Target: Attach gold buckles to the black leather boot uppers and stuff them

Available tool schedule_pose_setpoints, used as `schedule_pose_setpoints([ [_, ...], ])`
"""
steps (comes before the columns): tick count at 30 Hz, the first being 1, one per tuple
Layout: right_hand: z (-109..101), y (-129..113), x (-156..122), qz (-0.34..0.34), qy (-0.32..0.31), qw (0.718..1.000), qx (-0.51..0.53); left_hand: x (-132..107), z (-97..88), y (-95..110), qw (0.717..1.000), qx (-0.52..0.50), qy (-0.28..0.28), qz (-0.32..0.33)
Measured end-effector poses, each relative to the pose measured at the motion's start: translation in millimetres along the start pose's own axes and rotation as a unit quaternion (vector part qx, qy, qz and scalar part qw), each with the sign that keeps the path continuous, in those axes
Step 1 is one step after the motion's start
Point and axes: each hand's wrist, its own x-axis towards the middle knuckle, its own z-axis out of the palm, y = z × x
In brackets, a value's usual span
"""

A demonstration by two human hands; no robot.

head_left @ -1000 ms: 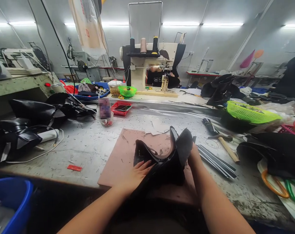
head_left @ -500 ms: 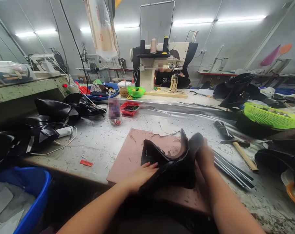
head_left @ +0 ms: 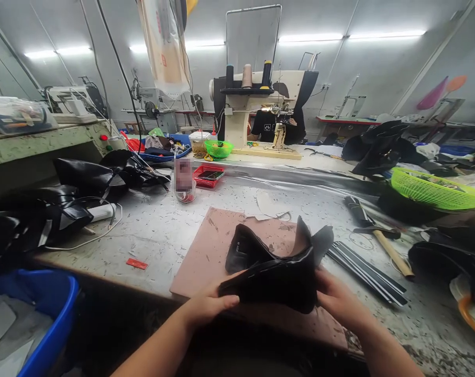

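Both of my hands hold a black leather piece, folded with raised curved edges, like a shoe or boot upper. My left hand grips its left end, thumb on the near side and fingers behind it. At the right end, my right hand is closed on the lower edge, its fingertips partly hidden behind the leather. Small pale print shows on the inner face at the left. Under the piece lies a pinkish board, stained with dark marks.
A hammer and black-and-white strips lie to the right. Black leather pieces are heaped at the left, above a blue bin. A sewing machine stands beyond, with a person behind it. A green basket sits at right.
My right hand has come down from the upper right flap to the lower right edge. My left hand has shifted from lying inside the piece to gripping its left end.
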Motion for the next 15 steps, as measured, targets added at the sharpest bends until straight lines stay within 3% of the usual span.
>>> schedule_pose_setpoints([
  [4, -2, -20, 10, 0.022, -0.062, 0.998, -0.016, -1, -5.8, 5, 0.997, -0.061, -0.015, -0.046],
  [9, 5, -35, 18, 0.05, -0.073, 0.996, 0.022, -1, -0.7, 3, 0.985, -0.156, 0.05, -0.058],
  [15, 11, -24, 23, 0.125, -0.022, 0.986, 0.104, -2, 1.1, 10, 0.963, -0.258, 0.06, -0.049],
])
